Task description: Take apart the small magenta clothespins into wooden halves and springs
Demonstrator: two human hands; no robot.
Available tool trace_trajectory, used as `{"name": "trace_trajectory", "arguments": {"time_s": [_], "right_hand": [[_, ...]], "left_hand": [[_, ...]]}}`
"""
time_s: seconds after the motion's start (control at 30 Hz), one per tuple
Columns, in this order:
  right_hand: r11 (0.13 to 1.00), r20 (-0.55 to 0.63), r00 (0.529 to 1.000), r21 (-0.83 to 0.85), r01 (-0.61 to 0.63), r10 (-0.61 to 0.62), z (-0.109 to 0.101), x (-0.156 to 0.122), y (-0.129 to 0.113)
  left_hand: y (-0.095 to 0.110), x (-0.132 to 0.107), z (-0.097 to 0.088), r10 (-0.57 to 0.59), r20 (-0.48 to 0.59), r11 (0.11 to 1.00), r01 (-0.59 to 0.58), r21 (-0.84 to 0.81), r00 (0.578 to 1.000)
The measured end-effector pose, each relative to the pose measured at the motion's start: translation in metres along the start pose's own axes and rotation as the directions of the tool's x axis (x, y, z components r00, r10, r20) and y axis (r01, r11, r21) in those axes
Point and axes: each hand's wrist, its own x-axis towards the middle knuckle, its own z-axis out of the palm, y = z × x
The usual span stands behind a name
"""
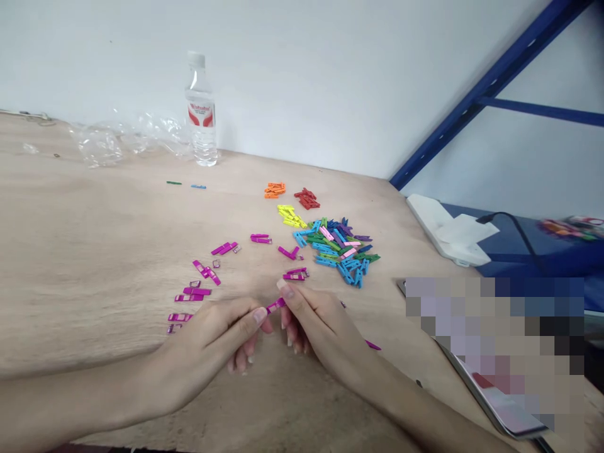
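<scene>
Between my two hands is a magenta clothespin half (275,306), its middle showing. My left hand (226,330) pinches one end with thumb and forefinger. At the other end, my right hand (311,314) is closed on it too. Whether a spring or second half sits in my fingers is hidden. On the table around them lie magenta clothespin halves (197,292) and loose metal springs (216,263) in small groups. Just beyond my right hand is another magenta group (295,275). A magenta piece (373,345) lies partly behind my right wrist.
Mixed clothespins (337,248) form a pile behind my right hand, with yellow (291,216), orange (274,190) and red (307,199) piles farther back. A water bottle (202,113) stands beside clear plastic wrap (101,148). At right are a tablet-like device (500,402) and white object (443,229).
</scene>
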Motion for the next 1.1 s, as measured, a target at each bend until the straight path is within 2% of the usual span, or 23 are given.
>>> {"name": "trace_trajectory", "arguments": {"time_s": [0.13, 0.27, 0.47, 0.67, 0.77, 0.87, 0.97, 1.03, 1.1], "right_hand": [[0.998, 0.017, 0.998, -0.032, 0.055, -0.054, 0.005, -0.001, 0.001], [1.000, 0.048, 0.999, -0.015, 0.020, -0.019, 0.011, -0.001, 0.001], [0.998, -0.027, 1.000, -0.069, 0.013, -0.015, 0.019, -0.004, -0.001], [0.988, 0.045, 0.996, -0.126, 0.087, -0.082, 0.018, -0.005, -0.004], [0.967, 0.033, 0.990, -0.214, 0.139, -0.135, 0.013, -0.003, -0.005], [0.916, -0.049, 0.978, -0.362, 0.170, -0.201, 0.006, -0.001, -0.004], [0.822, -0.137, 0.914, -0.502, 0.268, -0.381, -0.002, 0.000, -0.004], [0.724, -0.100, 0.835, -0.559, 0.403, -0.542, -0.005, 0.000, -0.004], [0.623, -0.046, 0.758, -0.603, 0.499, -0.651, -0.006, -0.001, -0.004]], "left_hand": [[-0.003, 0.001, 0.001, 0.006, 0.035, 1.000, -0.006, -0.005, 0.999], [-0.002, 0.001, 0.003, 0.012, -0.002, 1.000, -0.012, 0.014, 1.000], [0.002, -0.001, 0.008, 0.016, -0.053, 1.000, -0.017, -0.020, 0.998], [0.002, -0.002, 0.008, -0.009, -0.031, 0.999, 0.008, -0.033, 0.999], [0.000, 0.000, 0.008, -0.043, -0.037, 0.998, 0.041, -0.050, 0.998], [-0.003, 0.002, 0.006, -0.061, -0.048, 0.992, 0.055, -0.111, 0.997], [-0.005, 0.003, 0.004, -0.043, -0.068, 0.983, 0.030, -0.181, 0.997], [-0.005, 0.003, 0.003, -0.036, -0.079, 0.974, 0.017, -0.227, 0.996], [-0.004, 0.002, 0.003, -0.034, -0.085, 0.961, 0.010, -0.275, 0.996]]}}
